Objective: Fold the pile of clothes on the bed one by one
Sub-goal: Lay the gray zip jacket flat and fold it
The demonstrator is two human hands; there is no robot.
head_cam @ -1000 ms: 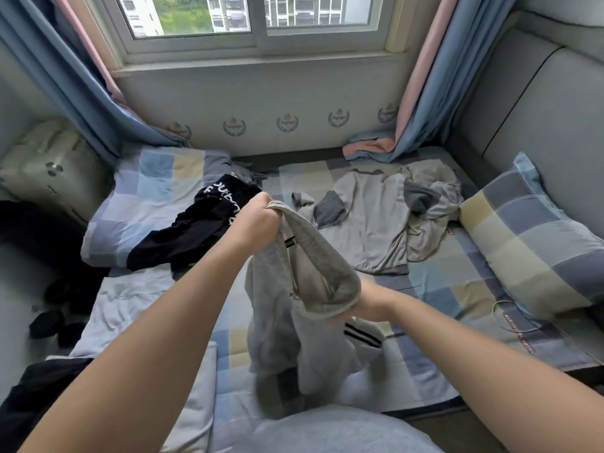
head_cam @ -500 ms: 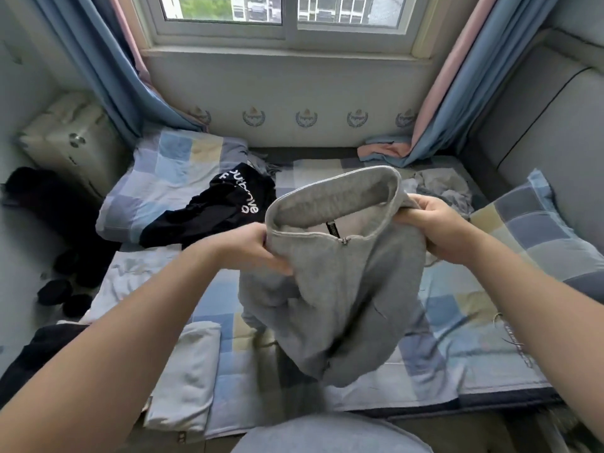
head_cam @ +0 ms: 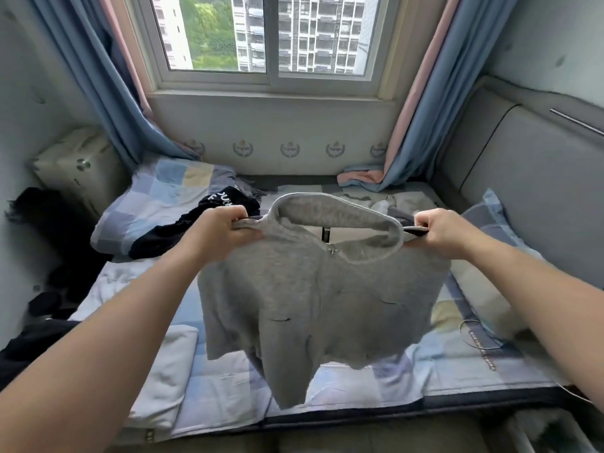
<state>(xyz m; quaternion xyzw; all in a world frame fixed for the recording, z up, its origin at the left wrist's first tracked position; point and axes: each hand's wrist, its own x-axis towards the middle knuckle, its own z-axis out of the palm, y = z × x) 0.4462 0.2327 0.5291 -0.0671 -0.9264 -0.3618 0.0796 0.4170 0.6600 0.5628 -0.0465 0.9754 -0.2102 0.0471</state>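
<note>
The left grip [head_cam: 225,228] and right grip [head_cam: 439,232], each clenched on a shoulder of the soft grey zip-neck sweatshirt [head_cam: 313,295], now stand wider apart, spreading it open above the checked bed [head_cam: 228,387], seemingly ready for laying flat.

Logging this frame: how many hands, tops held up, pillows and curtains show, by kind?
Hands: 2, the left hand and the right hand, each gripping the top by a shoulder
Tops held up: 1, the grey top
Pillows: 2, the left pillow and the right pillow
Curtains: 2, the left curtain and the right curtain
Total: 7
</note>
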